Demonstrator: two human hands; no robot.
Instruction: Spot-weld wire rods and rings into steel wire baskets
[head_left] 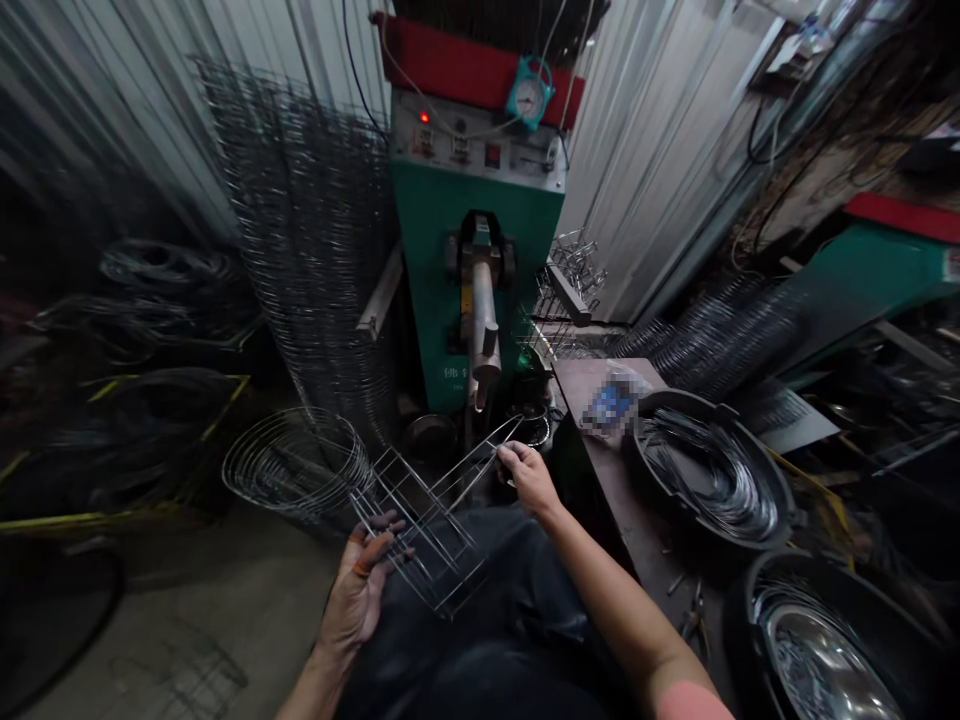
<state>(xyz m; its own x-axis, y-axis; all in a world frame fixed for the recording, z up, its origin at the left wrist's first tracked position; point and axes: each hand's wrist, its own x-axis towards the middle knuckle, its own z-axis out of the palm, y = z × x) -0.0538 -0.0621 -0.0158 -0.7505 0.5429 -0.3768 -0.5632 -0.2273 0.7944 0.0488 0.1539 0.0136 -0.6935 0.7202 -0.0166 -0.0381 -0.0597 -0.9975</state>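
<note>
A small wire rack (420, 530) of thin crossed metal rods is held tilted above my lap. My left hand (361, 590) supports its left side, with the fingers curled around the wires and an orange band on one finger. A long, narrow bent wire (484, 455) reaches from the rack up to the right. My right hand (531, 478) pinches this wire near its far end. Whether the wire is joined to the rack I cannot tell. Just beyond the wire's tip is the metal arm (484, 320) of a green machine (420, 230) that looks like a spot welder.
A tall stack of wire baskets (307, 220) stands left of the machine, with round wire hoops (296, 465) lower down. On the right, a bench (600, 455) bears a black tub (780, 500) of wire pieces and pliers (697, 620). Another black tub (739, 630) holds a shiny bowl.
</note>
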